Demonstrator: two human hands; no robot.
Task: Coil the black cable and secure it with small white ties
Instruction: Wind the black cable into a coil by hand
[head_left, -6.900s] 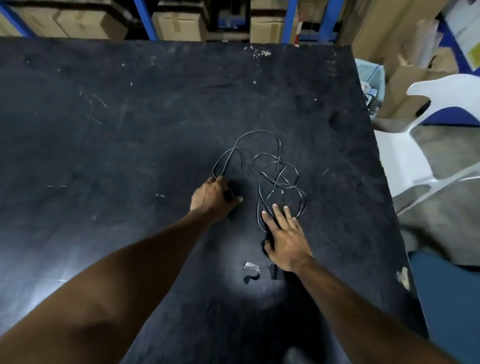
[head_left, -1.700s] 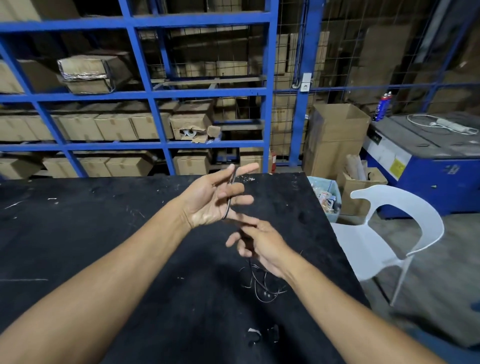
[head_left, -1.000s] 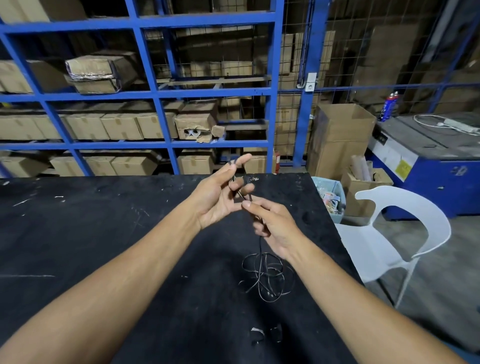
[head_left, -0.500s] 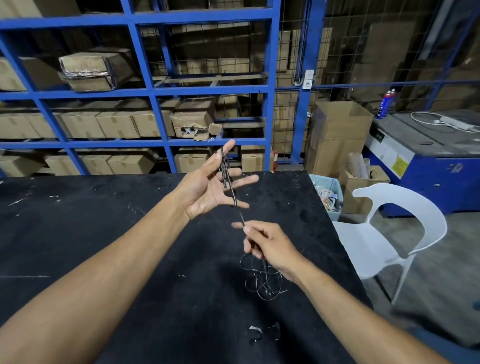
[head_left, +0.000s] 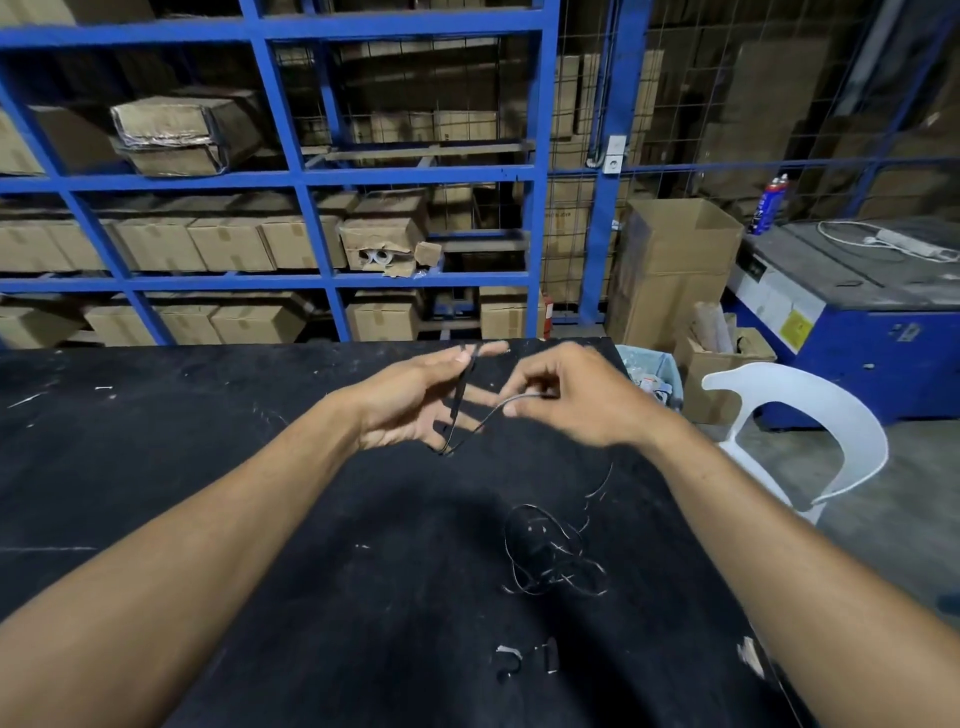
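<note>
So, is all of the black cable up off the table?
No: a loose tangle of the black cable lies on the table below the right hand, and only part is looped on the left hand.

A single head-worn camera looks forward and slightly down along both forearms. The left hand (head_left: 410, 402) and right hand (head_left: 582, 400) sit mid-frame, close to the lens, above the table (head_left: 182, 467). Beyond the hands stand blue shelves (head_left: 306, 179). Right of the right hand is a white chair (head_left: 810, 415).
</note>
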